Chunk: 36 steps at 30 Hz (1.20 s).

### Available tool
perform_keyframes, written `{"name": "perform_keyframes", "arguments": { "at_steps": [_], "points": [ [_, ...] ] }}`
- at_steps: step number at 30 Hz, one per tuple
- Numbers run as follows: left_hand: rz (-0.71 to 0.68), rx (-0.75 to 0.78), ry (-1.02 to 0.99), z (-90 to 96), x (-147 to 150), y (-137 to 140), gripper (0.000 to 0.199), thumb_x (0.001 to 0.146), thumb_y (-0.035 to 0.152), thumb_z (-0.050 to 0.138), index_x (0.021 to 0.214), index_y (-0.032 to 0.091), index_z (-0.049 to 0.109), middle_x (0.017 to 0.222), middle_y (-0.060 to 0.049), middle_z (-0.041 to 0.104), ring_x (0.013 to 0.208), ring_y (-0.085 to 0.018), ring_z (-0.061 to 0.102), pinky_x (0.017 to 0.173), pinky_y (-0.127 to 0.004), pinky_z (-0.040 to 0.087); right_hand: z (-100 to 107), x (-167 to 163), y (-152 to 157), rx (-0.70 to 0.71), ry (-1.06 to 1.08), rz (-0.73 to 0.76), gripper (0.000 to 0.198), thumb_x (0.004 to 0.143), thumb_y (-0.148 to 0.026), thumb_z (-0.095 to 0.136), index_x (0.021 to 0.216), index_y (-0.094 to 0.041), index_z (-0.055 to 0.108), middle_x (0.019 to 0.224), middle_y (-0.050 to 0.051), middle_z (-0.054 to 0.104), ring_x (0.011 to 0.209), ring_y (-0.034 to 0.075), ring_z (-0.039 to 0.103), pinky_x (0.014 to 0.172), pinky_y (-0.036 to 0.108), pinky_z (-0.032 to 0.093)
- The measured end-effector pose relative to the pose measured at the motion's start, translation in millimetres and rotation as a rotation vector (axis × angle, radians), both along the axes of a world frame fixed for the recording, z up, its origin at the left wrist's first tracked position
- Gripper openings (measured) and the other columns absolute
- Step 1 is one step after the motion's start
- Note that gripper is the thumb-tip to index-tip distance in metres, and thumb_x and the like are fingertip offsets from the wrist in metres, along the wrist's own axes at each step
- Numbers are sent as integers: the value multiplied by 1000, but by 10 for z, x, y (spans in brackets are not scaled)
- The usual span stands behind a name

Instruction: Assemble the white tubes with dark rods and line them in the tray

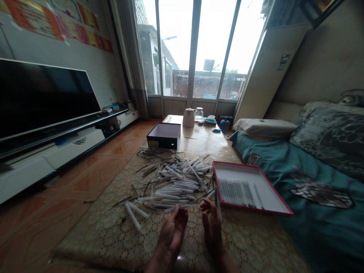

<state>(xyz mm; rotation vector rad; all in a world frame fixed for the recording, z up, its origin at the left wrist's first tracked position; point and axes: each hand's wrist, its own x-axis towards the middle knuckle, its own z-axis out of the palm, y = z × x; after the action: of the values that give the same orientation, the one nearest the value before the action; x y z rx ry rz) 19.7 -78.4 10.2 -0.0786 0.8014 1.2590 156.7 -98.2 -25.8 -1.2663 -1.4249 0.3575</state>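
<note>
My left hand [174, 226] is closed with a slim white tube [185, 207] between thumb and fingers; the tube points right. Across a small gap, my right hand [212, 223] has its fingers loosely bent and apart, and I see nothing held in it. Another white tube [211, 194] lies just beyond its fingertips. In front of both hands spreads a heap of white tubes [178, 185] mixed with thin dark sticks [145, 189]. To the right, a shallow red-edged box lid [273, 189] holds a row of slim tubes with dark cores [236, 191].
A dark open box [162, 142] stands behind the heap on the patterned table [108, 242]. Farther back are a pale jug [188, 118], a glass jar [198, 113] and a tissue pack [210, 120]. A sofa with a teal cover [267, 151] runs along the right side.
</note>
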Motion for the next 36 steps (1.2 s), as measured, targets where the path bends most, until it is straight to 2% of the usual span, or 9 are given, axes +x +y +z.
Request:
{"name": "perform_keyframes", "arguments": {
  "at_steps": [5,11,13,18,21,24,31,36],
  "points": [
    [28,-4,-38,4,-150,44,21,89,5,46,75,10,60,63,-8,70,56,-14,69,55,-23,58,18,8,51,-40,11,-91,22,93,-34,40,98,-19,55,89,6,61,83,19,59,75,32,47],
    [44,99,185,-50,-300,116,17,86,2,47,77,12,58,64,-7,71,58,-16,70,59,-27,59,31,102,231,-160,-57,-157,19,90,-30,43,92,-18,58,88,6,64,82,19,62,74,28,48],
    [20,114,221,-71,-318,128,15,86,3,49,77,13,57,65,-7,71,59,-16,70,61,-27,59,91,196,363,-222,-166,-178,17,88,-26,44,89,-18,59,85,6,65,80,18,62,73,26,47],
    [3,187,215,-189,-338,110,9,85,6,53,84,13,59,71,-7,72,65,-15,70,66,-27,58,314,440,799,-405,-672,-292,18,86,-15,45,87,-18,63,90,7,64,90,17,59,79,23,42],
    [-1,251,185,-268,-363,103,9,84,8,56,88,15,60,77,-6,72,69,-15,70,68,-28,58,378,505,1016,-442,-766,-291,20,84,-12,46,84,-18,65,92,8,64,95,20,56,81,25,40],
    [10,247,182,-303,-372,106,8,84,9,56,86,15,60,77,-6,71,67,-14,69,67,-27,58,368,505,1151,-497,-841,-280,20,82,-9,48,82,-17,67,92,11,64,93,21,56,78,26,39],
    [15,261,215,-299,-349,96,6,81,11,61,86,14,60,78,-7,71,68,-15,69,68,-28,58,349,455,1298,-611,-953,-265,25,79,-3,49,92,-12,69,97,16,65,94,23,60,74,27,41],
    [-12,284,204,-312,-357,93,12,77,16,68,86,14,61,76,-6,71,68,-15,68,69,-27,57,385,455,1359,-655,-972,-218,25,76,-1,53,93,-11,69,98,16,67,96,22,62,76,25,42]
  ]
}}
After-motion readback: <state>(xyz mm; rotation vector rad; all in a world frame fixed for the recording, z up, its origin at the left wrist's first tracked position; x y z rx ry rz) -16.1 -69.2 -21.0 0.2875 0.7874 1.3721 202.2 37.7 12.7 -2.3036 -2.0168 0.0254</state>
